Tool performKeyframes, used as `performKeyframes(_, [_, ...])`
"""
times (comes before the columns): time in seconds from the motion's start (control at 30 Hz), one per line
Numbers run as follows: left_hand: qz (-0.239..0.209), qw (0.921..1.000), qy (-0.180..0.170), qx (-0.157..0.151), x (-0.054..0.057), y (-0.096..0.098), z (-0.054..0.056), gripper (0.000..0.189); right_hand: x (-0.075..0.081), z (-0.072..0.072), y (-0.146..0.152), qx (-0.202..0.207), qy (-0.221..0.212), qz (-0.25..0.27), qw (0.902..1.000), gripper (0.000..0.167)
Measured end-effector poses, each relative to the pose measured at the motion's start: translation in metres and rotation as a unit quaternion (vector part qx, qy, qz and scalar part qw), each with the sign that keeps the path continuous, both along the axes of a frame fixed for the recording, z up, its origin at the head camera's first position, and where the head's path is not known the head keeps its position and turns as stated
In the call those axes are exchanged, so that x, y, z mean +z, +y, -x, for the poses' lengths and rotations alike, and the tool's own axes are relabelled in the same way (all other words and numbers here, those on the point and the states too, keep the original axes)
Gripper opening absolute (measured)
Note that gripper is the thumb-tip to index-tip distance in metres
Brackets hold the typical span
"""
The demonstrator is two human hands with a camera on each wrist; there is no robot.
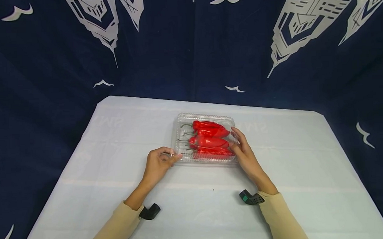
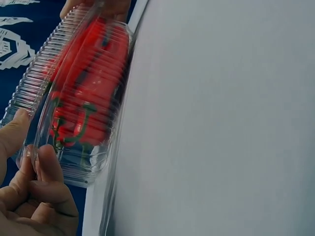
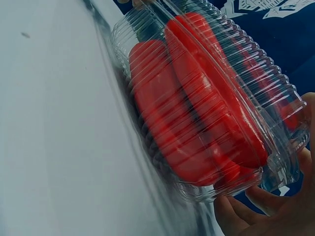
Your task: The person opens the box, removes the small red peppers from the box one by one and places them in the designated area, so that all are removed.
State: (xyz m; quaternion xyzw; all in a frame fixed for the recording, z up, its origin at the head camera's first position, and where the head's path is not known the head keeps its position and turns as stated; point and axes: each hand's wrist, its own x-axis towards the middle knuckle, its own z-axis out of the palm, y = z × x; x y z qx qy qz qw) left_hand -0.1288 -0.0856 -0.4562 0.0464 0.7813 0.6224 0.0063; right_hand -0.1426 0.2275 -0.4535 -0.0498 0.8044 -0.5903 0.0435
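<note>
A clear plastic clamshell container (image 1: 204, 117) with ribbed walls lies on the white table, its lid over several red peppers (image 1: 209, 142). Green stems point toward the container's left end. At the near left corner, my left hand (image 1: 159, 164) pinches the rim between thumb and fingers; the left wrist view shows the fingertips (image 2: 48, 160) on the plastic edge. My right hand (image 1: 248, 159) grips the right end, thumb on the near side and fingers farther back. In the right wrist view its fingers (image 3: 266, 199) curl against the container's end, close to the pepper tips.
The white-covered table (image 1: 122, 136) extends around the container on all sides. Behind it hangs a dark blue cloth (image 1: 170, 57) printed with white buildings and birds. A black wrist device (image 1: 150, 211) sits on the left sleeve, and another wrist device (image 1: 251, 197) on the right.
</note>
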Motion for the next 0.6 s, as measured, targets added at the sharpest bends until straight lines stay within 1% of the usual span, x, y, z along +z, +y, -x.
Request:
performKeyframes(0.23, [0.046,0.9989,-0.002,0.011,0.0039,-0.001,-0.0004,0.026,0.001,0.0003,-0.0005,0.003,-0.001,0.008,1.0,0.06])
performKeyframes(0.37, [0.067,0.9978,0.001,0.002,0.0068,-0.0014,-0.001,0.025,0.002,0.0011,0.0,-0.002,-0.004,0.006,1.0,0.06])
performKeyframes(0.6, [0.079,0.9968,-0.004,-0.008,0.0091,-0.0014,-0.0018,0.027,0.0064,0.0003,0.0023,-0.005,-0.005,0.005,1.0,0.062])
